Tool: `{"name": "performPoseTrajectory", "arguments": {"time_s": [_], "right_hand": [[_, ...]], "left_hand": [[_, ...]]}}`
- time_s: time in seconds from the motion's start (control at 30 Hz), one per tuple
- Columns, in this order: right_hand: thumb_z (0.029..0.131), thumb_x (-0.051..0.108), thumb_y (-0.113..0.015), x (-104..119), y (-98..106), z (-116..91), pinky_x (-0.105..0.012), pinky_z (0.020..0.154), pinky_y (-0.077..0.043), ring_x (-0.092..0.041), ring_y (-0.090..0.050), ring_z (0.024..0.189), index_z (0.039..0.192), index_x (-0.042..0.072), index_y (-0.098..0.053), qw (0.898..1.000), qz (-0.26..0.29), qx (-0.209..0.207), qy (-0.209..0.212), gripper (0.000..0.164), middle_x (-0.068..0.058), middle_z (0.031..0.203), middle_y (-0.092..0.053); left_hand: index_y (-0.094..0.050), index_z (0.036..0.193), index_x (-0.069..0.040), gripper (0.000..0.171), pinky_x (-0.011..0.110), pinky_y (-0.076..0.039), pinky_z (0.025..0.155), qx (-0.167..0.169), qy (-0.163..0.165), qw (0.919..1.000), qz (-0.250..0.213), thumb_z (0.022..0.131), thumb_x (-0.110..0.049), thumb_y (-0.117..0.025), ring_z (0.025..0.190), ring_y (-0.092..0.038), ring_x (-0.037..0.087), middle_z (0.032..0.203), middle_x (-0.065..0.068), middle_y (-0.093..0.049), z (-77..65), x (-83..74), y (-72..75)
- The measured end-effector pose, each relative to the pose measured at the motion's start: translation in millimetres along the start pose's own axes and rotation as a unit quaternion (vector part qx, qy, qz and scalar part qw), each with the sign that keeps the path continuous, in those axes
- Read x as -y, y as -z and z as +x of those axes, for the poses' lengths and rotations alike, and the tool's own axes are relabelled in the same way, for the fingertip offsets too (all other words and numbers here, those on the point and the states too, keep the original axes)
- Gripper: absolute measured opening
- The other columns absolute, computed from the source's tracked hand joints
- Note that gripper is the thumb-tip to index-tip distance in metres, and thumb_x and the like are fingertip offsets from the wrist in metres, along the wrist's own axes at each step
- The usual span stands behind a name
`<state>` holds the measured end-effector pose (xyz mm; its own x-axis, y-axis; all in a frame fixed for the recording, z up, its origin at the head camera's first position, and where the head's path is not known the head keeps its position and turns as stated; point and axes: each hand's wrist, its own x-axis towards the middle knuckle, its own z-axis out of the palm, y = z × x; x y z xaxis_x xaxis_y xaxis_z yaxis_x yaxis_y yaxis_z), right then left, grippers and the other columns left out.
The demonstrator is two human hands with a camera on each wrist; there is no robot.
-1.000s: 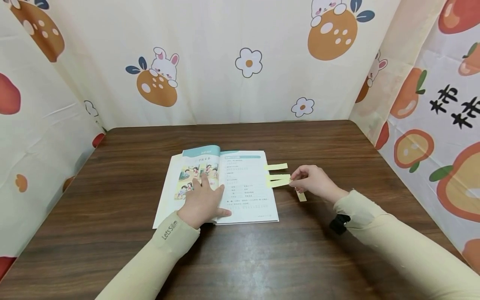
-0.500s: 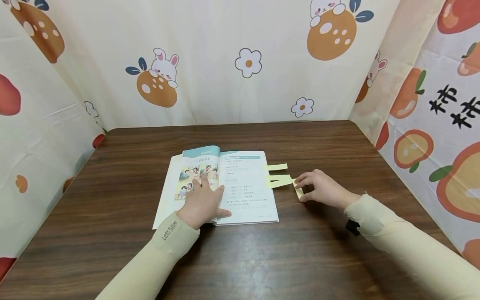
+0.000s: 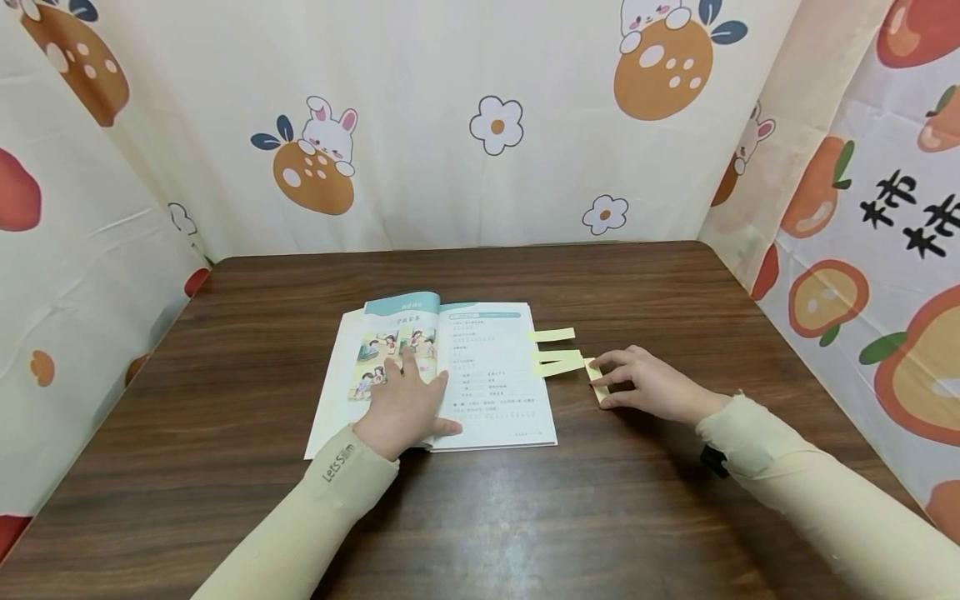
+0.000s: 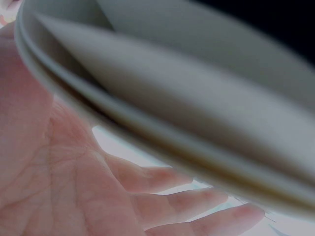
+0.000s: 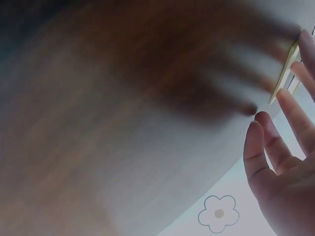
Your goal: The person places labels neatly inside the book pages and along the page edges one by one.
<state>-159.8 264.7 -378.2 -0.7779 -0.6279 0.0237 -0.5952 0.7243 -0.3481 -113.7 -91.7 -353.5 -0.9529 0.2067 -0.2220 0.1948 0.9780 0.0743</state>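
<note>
Pinching the yellow pad (image 3: 595,374) on the bench (image 3: 480,517), beside strips (image 3: 553,334) jutting from the open book (image 3: 491,421), your right hand (image 3: 647,385) seems ready for peeling; your left hand (image 3: 405,404) lies spread across the book. Next likely needs one strip freed.

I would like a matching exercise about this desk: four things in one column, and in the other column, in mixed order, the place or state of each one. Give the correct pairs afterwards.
Column 1
1. left hand
2. right hand
3. three yellow strips
4. book

Column 2
A. stick out past the book's right edge
B. touches the small yellow pad
C. lies open on the table
D. lies spread over the book

Right pairs: 1-D, 2-B, 3-A, 4-C
</note>
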Motion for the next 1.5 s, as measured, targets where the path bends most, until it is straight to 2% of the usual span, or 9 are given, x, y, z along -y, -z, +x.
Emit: {"name": "performPoseTrajectory", "arguments": {"time_s": [0.43,0.73,0.97,1.3,1.5], "right_hand": [[0.089,0.024,-0.074,6.8,7.8,0.2,-0.045,0.090,-0.049,-0.029,-0.055,0.110,0.113,0.014,-0.077,0.999,-0.032,0.018,0.018,0.027,-0.011,0.128,-0.064],[0.091,0.012,-0.063,5.2,4.9,2.6,-0.045,0.088,-0.052,-0.029,-0.061,0.108,0.105,0.011,-0.078,0.998,-0.060,-0.011,0.032,0.020,-0.010,0.121,-0.069],[0.089,0.007,-0.068,2.7,2.7,5.6,-0.044,0.086,-0.053,-0.029,-0.066,0.101,0.093,0.009,-0.079,0.994,-0.069,-0.048,0.068,0.012,-0.011,0.113,-0.072],[0.090,0.010,-0.070,3.4,7.9,7.6,-0.048,0.088,-0.053,-0.032,-0.067,0.104,0.091,0.012,-0.078,0.997,-0.051,-0.025,0.047,0.009,-0.012,0.114,-0.073],[0.085,0.009,-0.070,2.8,6.4,9.1,-0.047,0.089,-0.052,-0.030,-0.067,0.105,0.086,0.018,-0.074,0.997,-0.062,-0.025,0.049,0.010,-0.008,0.114,-0.073]], "left_hand": [[-0.053,0.143,-0.013,0.083,0.068,-0.049,0.084,0.001,-0.001,1.0000,-0.008,0.078,-0.058,-0.076,0.132,-0.033,0.064,0.150,0.044,-0.024,0.1,1.0,-1.7],[-0.052,0.144,-0.013,0.083,0.069,-0.048,0.087,0.005,0.001,0.9999,-0.012,0.078,-0.058,-0.076,0.133,-0.031,0.064,0.151,0.043,-0.022,-0.1,0.8,-1.8],[-0.053,0.144,-0.013,0.083,0.068,-0.049,0.085,-0.003,-0.005,1.0000,-0.001,0.078,-0.060,-0.075,0.132,-0.032,0.065,0.150,0.044,-0.023,0.3,0.9,-2.5],[-0.052,0.145,-0.014,0.085,0.068,-0.050,0.085,-0.004,-0.003,1.0000,0.003,0.077,-0.061,-0.074,0.132,-0.032,0.065,0.150,0.044,-0.022,1.4,2.1,-2.2],[-0.052,0.144,-0.013,0.085,0.069,-0.049,0.086,-0.004,-0.004,1.0000,0.000,0.078,-0.061,-0.075,0.132,-0.032,0.065,0.150,0.044,-0.022,2.6,2.3,-3.1]]}}
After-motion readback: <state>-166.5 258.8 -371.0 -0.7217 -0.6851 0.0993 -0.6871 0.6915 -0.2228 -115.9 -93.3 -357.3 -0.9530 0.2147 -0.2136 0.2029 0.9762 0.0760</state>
